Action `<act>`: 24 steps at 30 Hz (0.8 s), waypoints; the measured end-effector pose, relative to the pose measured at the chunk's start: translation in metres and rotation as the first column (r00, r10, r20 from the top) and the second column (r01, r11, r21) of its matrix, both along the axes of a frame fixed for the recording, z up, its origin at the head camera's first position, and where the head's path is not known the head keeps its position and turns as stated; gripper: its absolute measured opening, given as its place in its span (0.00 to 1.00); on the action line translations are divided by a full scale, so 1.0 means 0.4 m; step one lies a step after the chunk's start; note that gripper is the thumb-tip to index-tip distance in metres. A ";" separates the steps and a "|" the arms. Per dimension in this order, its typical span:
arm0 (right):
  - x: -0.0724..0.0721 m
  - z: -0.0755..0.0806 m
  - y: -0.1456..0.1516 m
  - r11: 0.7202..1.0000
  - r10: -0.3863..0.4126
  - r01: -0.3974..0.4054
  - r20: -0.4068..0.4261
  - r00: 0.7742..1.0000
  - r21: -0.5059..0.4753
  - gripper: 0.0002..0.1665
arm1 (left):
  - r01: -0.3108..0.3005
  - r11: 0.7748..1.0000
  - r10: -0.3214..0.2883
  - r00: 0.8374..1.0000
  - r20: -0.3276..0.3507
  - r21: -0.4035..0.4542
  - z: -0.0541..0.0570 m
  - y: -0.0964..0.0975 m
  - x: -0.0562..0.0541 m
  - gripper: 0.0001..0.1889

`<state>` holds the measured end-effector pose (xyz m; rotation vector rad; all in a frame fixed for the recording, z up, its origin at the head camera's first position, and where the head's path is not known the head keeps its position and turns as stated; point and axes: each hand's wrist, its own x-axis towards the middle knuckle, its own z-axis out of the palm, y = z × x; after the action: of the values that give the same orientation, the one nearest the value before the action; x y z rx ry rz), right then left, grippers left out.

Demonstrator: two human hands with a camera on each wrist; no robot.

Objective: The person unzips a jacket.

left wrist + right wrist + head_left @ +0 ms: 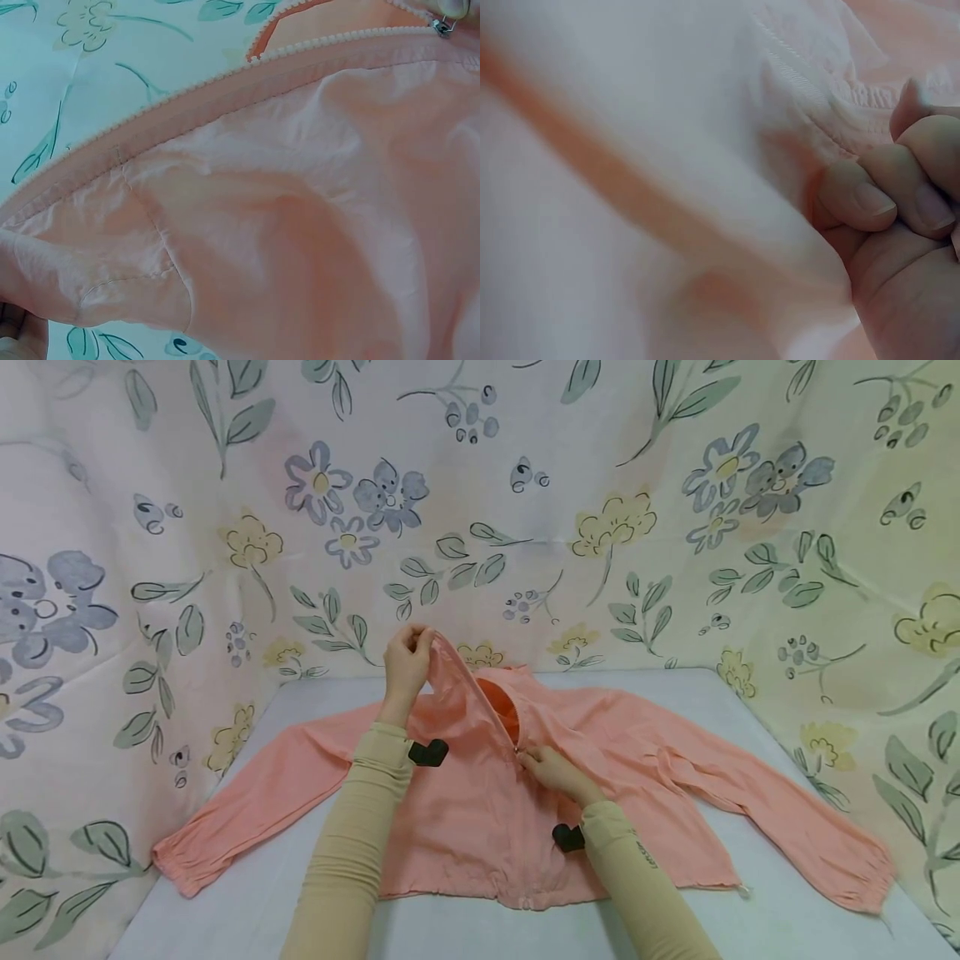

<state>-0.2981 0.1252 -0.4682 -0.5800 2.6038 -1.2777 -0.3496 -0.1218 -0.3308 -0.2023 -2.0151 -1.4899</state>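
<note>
A pink zip-up jacket (457,810) lies spread front up with both sleeves out to the sides. My left hand (407,662) grips the top of its left-side front edge by the collar and holds it raised. My right hand (557,772) pinches the zipper pull at mid-chest; the metal slider (441,28) shows beside its fingertips in the left wrist view. Above the slider the zipper teeth (187,90) stand parted, and below it the front is joined. In the right wrist view, curled fingers (874,202) sit against blurred pink cloth, with the pull itself hidden.
The jacket rests on a white table (262,893). A floral-patterned cloth (480,468) hangs behind the table and along its sides. Elastic cuffs (862,881) lie near the table's side edges. A drawstring end (742,890) sticks out at the hem on the right.
</note>
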 end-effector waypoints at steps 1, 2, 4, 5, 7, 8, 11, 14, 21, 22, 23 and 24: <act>0.001 -0.001 0.001 1.000 -0.002 0.002 0.013 1.000 -0.006 0.17 | 0.001 1.000 -0.001 1.000 0.002 0.002 0.001 -0.001 0.001 0.08; 0.002 -0.001 0.002 1.000 -0.005 0.005 0.022 1.000 -0.007 0.17 | 0.002 1.000 -0.002 1.000 0.005 0.004 0.002 -0.001 0.002 0.08; 0.003 -0.001 0.004 1.000 -0.003 0.003 0.032 0.999 -0.010 0.17 | 0.003 1.000 -0.003 1.000 0.006 0.010 0.005 -0.002 0.005 0.07; 0.003 0.000 0.005 1.000 0.002 -0.001 0.034 0.999 -0.010 0.17 | 0.003 1.000 -0.003 1.000 0.007 0.010 0.006 -0.002 0.005 0.07; 0.004 0.002 0.006 1.000 0.008 -0.008 0.034 0.999 -0.011 0.17 | 0.004 1.000 -0.004 1.000 0.006 0.010 0.007 -0.003 0.004 0.07; 0.004 0.003 0.006 1.000 0.014 -0.013 0.030 0.999 -0.013 0.17 | 0.002 1.000 -0.002 1.000 0.009 0.009 0.007 -0.004 0.003 0.07; 0.004 0.003 0.008 1.000 0.023 -0.023 0.022 0.999 -0.018 0.17 | -0.002 1.000 0.002 1.000 0.016 0.004 0.008 -0.005 0.001 0.08; 0.006 0.002 0.011 0.999 0.044 -0.043 0.032 0.999 -0.023 0.17 | -0.011 1.000 0.011 1.000 0.020 0.012 0.010 -0.006 -0.001 0.08; 0.015 -0.002 0.016 0.998 0.062 -0.059 0.075 0.995 -0.036 0.19 | -0.019 0.999 0.019 1.000 0.007 0.026 0.010 -0.013 0.000 0.08; 0.016 -0.002 0.016 0.998 0.057 -0.054 0.072 0.996 -0.039 0.18 | -0.023 0.999 0.023 1.000 0.008 0.028 0.008 -0.015 -0.001 0.08; 0.016 -0.003 0.017 0.998 0.044 -0.041 0.066 0.997 -0.041 0.19 | -0.026 0.999 0.026 1.000 0.009 0.036 0.006 -0.016 -0.001 0.08; 0.017 -0.002 0.018 0.999 0.031 -0.029 0.050 0.998 -0.041 0.18 | -0.028 0.999 0.028 1.000 0.009 0.045 0.004 -0.018 -0.001 0.08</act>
<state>-0.2914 0.1324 -0.4692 -0.5834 2.5240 -1.3208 -0.3500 -0.1289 -0.3293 -0.1487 -1.9811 -1.5190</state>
